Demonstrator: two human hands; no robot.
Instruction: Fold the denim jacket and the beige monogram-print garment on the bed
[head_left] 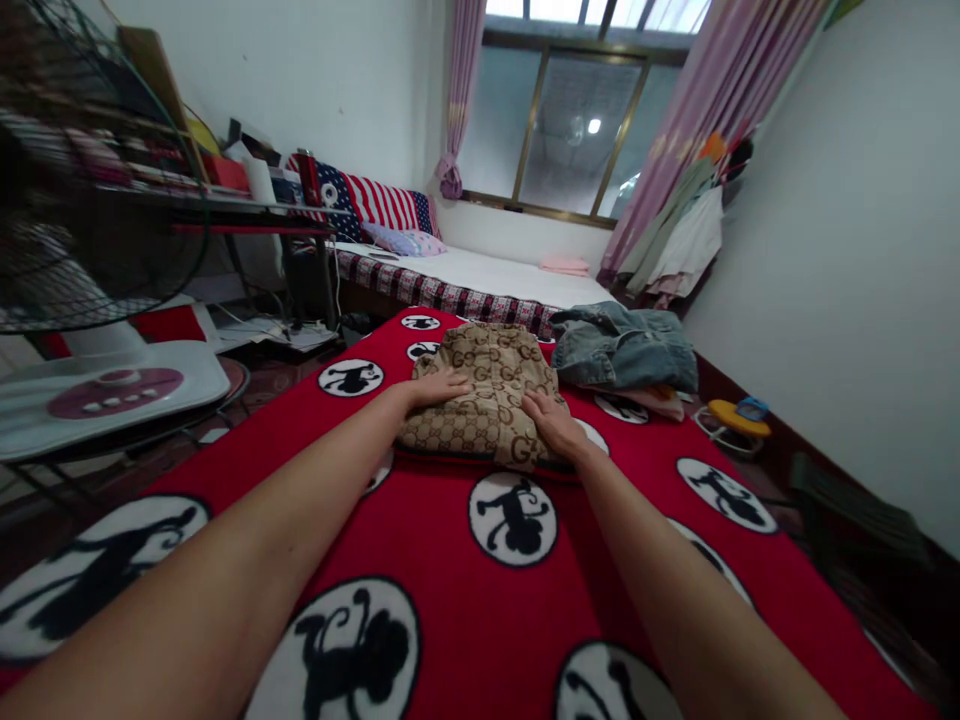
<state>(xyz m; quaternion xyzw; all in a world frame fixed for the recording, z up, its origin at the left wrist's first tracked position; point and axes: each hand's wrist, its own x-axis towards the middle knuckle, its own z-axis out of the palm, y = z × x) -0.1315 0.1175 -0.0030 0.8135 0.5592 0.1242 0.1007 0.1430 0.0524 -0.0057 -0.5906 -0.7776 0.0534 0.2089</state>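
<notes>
A folded tan-and-brown patterned garment (487, 385) lies toward the far end of a red blanket (442, 545) printed with dark monkey figures in white circles. On the garment's left side rests my left hand (442, 386), flat with fingers stretched out. My right hand (551, 418) lies on its right side, fingers extended and pressing on the cloth. A dark edge shows beneath the front of the garment; what it belongs to is hidden. Just right of it sits a pile of folded denim clothing (626, 345), apart from both hands.
Beyond the blanket stands a white-covered bed (480, 272) below the window. A fan (97, 170) and a cluttered desk (247, 205) fill the left side. Clothes (690, 230) hang at the right wall, above a yellow-topped stool (739, 417).
</notes>
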